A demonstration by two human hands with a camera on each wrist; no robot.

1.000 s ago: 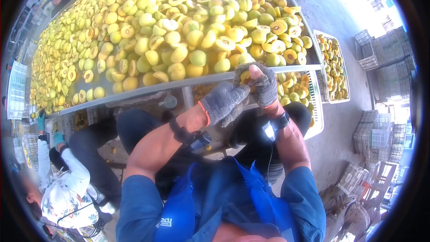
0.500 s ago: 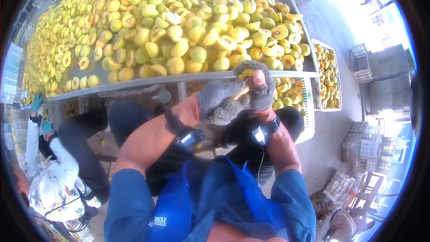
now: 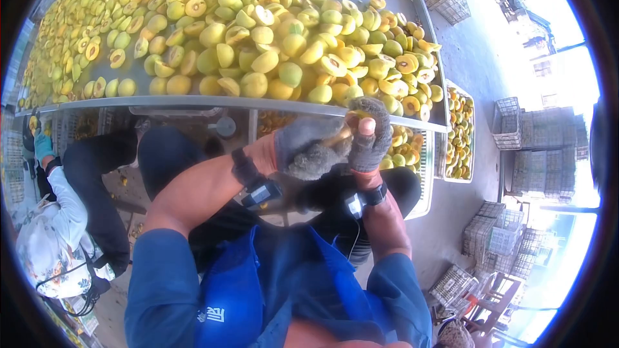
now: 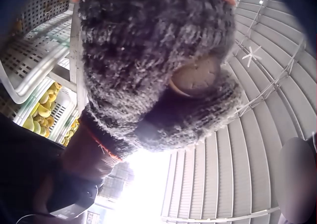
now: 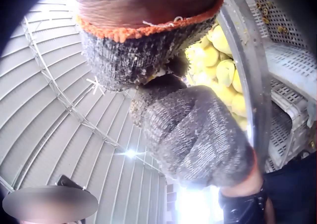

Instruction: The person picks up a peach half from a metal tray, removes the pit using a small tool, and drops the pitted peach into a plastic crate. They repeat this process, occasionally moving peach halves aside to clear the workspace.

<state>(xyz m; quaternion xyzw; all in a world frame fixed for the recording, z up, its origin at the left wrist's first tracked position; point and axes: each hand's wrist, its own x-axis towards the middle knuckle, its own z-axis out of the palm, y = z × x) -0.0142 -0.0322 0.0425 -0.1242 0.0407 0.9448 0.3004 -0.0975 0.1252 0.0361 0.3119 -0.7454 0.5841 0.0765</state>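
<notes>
Both hands wear grey knitted gloves with orange cuffs and meet just off the table's near edge. The right hand (image 3: 373, 138) grips a yellow peach half (image 3: 354, 118), its bare thumb tip (image 3: 367, 126) showing. Against it the left hand (image 3: 306, 148) curls its fingers round a tan, wooden-looking handle (image 3: 343, 135). In the left wrist view the handle's rounded end (image 4: 198, 78) pokes out of the left glove (image 4: 153, 41); its other end is hidden. The right wrist view shows the right glove (image 5: 129, 60) over the left glove (image 5: 203, 140), covering the fruit.
A metal-rimmed table (image 3: 213, 101) bears a broad heap of halved peaches (image 3: 264, 58). Crates of fruit stand under its right corner (image 3: 425, 174) and beyond it (image 3: 460, 132). Stacked crates (image 3: 538, 154) stand on the right. Another person (image 3: 55, 245) works at lower left.
The head view has shifted and turned. My left hand has rolled over, its fingers now curled against the right hand, which keeps hold of the peach half. The other person's gloved hand has moved.
</notes>
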